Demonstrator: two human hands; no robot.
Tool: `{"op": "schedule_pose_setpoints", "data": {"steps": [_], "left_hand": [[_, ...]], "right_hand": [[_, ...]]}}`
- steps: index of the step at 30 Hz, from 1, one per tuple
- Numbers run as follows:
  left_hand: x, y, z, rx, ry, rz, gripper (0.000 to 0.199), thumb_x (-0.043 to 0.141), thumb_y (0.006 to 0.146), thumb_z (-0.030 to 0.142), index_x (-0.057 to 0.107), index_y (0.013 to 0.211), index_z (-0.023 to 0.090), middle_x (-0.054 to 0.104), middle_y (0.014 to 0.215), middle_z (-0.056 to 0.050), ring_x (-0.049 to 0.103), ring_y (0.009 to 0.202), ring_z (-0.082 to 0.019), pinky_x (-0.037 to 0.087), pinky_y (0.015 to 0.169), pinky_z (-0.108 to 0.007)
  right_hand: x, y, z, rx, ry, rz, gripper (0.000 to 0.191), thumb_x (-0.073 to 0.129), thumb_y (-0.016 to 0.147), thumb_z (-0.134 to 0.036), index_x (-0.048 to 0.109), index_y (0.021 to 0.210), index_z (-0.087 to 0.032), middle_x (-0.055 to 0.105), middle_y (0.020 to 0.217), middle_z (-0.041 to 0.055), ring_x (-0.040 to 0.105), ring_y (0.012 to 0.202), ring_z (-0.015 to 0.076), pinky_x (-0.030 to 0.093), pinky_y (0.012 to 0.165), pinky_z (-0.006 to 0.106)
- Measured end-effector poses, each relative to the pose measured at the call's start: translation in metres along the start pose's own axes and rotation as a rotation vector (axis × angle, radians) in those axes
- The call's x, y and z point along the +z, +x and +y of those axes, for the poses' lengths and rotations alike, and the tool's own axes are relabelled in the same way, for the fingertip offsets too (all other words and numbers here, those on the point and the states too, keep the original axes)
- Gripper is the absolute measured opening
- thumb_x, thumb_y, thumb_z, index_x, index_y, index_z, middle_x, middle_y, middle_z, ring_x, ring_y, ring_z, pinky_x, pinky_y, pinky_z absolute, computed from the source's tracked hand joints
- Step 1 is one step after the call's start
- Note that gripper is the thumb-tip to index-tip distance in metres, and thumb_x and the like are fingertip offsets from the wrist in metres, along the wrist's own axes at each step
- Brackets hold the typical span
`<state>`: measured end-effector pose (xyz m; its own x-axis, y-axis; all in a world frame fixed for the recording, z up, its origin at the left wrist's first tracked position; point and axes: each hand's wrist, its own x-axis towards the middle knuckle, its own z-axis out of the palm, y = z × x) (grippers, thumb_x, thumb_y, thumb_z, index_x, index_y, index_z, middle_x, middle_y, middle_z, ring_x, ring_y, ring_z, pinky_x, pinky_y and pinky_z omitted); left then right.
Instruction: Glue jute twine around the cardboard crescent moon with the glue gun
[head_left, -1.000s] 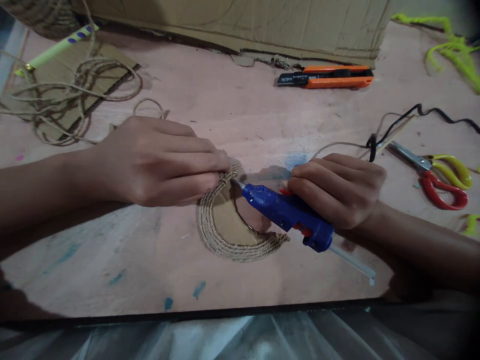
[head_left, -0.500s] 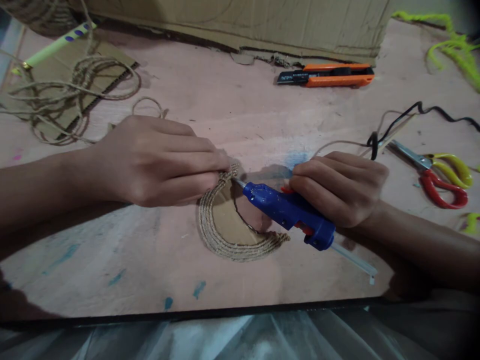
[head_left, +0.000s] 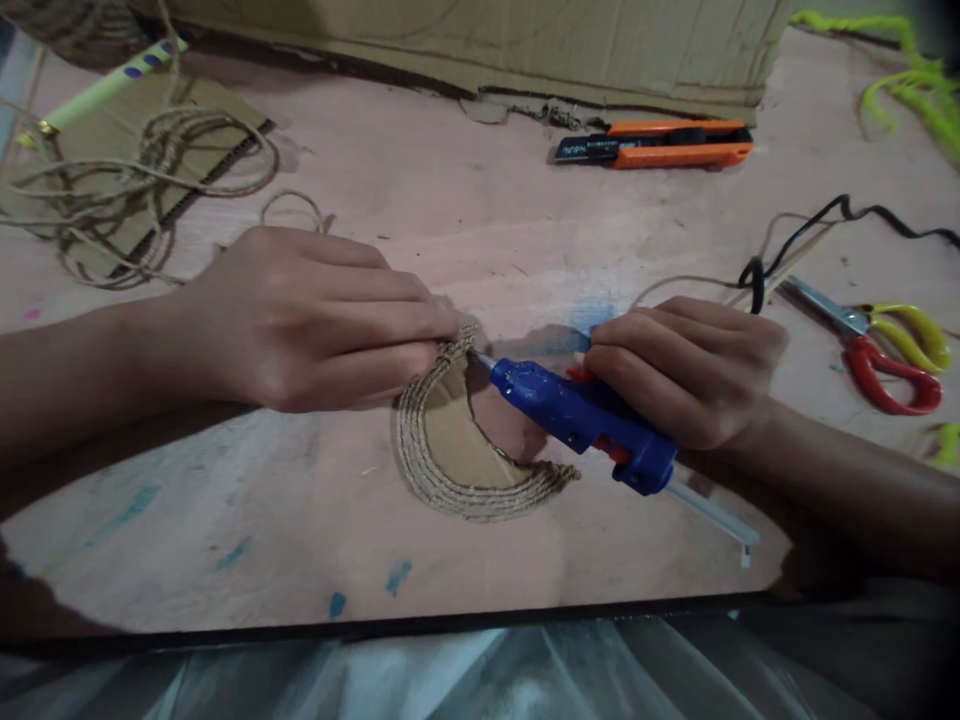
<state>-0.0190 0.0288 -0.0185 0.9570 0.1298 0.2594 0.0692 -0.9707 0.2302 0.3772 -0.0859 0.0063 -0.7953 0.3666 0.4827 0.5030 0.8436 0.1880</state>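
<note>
A cardboard crescent (head_left: 459,430) lies on the table, its outer part covered by rows of jute twine (head_left: 420,465). My left hand (head_left: 322,325) is closed at the crescent's upper end, fingertips pressed together on the twine there; the thumb is hidden. My right hand (head_left: 682,370) is wrapped round a blue hot glue gun (head_left: 574,405) with a red trigger. The gun's metal nozzle points left, close beside the crescent's upper tip; I cannot tell whether it touches. A clear glue stick (head_left: 712,512) sticks out of the gun's back end.
Loose twine (head_left: 172,150) is heaped on a cardboard piece (head_left: 225,110) at the left, near a pale green stick (head_left: 105,88). An orange utility knife (head_left: 652,145) lies at the back, before a large cardboard sheet (head_left: 600,50). Scissors (head_left: 892,350), a black cord (head_left: 862,212) and yellow yarn (head_left: 926,100) are at the right.
My right hand and the glue gun have shifted slightly right, drawing the nozzle back a little from the crescent's tip. My left hand stays at the twine.
</note>
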Motion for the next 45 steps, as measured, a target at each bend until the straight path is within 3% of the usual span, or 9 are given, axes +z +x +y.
{"op": "schedule_pose_setpoints", "data": {"steps": [10,14,17,23,29,32,37,42,45], "left_hand": [[-0.006,0.002,0.007,0.094,0.136,0.08,0.026,0.072,0.132,0.04,0.092,0.13,0.025,0.093,0.162,-0.005,0.098,0.135,-0.033,0.083,0.106,-0.052],[-0.004,0.0,0.004,-0.037,0.055,-0.058,0.036,0.063,0.135,0.049,0.094,0.139,0.03,0.096,0.155,-0.005,0.097,0.138,-0.035,0.081,0.117,-0.061],[-0.003,0.0,0.002,0.004,0.013,-0.005,0.03,0.068,0.133,0.045,0.093,0.139,0.029,0.096,0.154,-0.004,0.097,0.139,-0.034,0.081,0.116,-0.059],[-0.001,-0.004,0.001,0.004,-0.016,-0.009,0.033,0.065,0.135,0.048,0.093,0.135,0.03,0.095,0.151,-0.004,0.096,0.138,-0.034,0.08,0.121,-0.06],[-0.003,-0.002,-0.005,0.139,0.001,0.114,0.03,0.068,0.132,0.042,0.09,0.116,0.03,0.093,0.147,0.001,0.094,0.139,-0.028,0.077,0.111,-0.048],[-0.01,0.001,-0.004,0.102,0.044,0.121,0.017,0.079,0.126,0.043,0.089,0.117,0.033,0.092,0.132,0.001,0.094,0.135,-0.028,0.075,0.107,-0.047],[0.0,-0.002,0.006,0.034,0.17,0.047,0.021,0.069,0.125,0.046,0.083,0.117,0.032,0.085,0.112,-0.004,0.091,0.109,-0.029,0.07,0.09,-0.048],[-0.002,-0.001,0.013,0.112,0.183,0.044,0.024,0.07,0.124,0.044,0.088,0.139,0.038,0.085,0.117,-0.002,0.083,0.1,-0.024,0.065,0.089,-0.048],[-0.017,0.008,0.008,0.128,0.222,-0.026,0.049,0.053,0.137,0.058,0.088,0.121,0.028,0.075,0.1,0.0,0.072,0.09,-0.018,0.056,0.084,-0.041]], "right_hand": [[0.005,-0.003,0.002,0.007,-0.012,0.053,0.031,0.079,0.125,-0.022,0.08,0.094,-0.021,0.085,0.099,0.006,0.069,0.077,0.0181,0.051,0.067,0.037],[0.002,-0.001,0.004,-0.026,-0.012,0.011,0.033,0.077,0.127,-0.024,0.079,0.095,-0.022,0.084,0.094,0.0039,0.069,0.079,0.018,0.052,0.067,0.037],[0.002,-0.002,0.001,0.013,-0.013,0.015,0.032,0.079,0.128,-0.031,0.078,0.097,-0.024,0.082,0.093,0.0028,0.069,0.079,0.0182,0.05,0.068,0.037],[0.009,-0.009,0.001,0.237,-0.023,0.114,0.014,0.065,0.132,-0.036,0.073,0.124,-0.027,0.093,0.112,0.0053,0.082,0.083,0.0217,0.05,0.072,0.042],[0.021,-0.011,0.035,0.394,-0.09,-0.122,0.041,0.067,0.13,-0.064,0.071,0.148,-0.028,0.087,0.111,0.0058,0.081,0.091,0.0255,0.058,0.097,0.046],[0.025,-0.007,0.057,0.45,-0.078,-0.243,0.04,0.074,0.123,-0.043,0.07,0.158,-0.025,0.088,0.135,0.0169,0.085,0.114,0.0343,0.061,0.108,0.053],[-0.01,-0.012,0.097,0.313,0.039,-0.328,0.081,0.079,0.105,-0.033,0.059,0.183,-0.022,0.074,0.175,0.0298,0.072,0.164,0.0502,0.059,0.133,0.071],[-0.055,-0.066,0.143,0.331,0.116,-0.327,0.052,0.076,0.115,-0.079,0.093,0.139,-0.037,0.089,0.122,0.0157,0.077,0.116,0.0368,0.057,0.103,0.063],[-0.061,-0.111,0.168,0.307,0.211,-0.437,0.061,0.114,0.082,-0.085,0.101,0.121,-0.04,0.089,0.103,0.0128,0.069,0.09,0.0294,0.049,0.083,0.058]]}}
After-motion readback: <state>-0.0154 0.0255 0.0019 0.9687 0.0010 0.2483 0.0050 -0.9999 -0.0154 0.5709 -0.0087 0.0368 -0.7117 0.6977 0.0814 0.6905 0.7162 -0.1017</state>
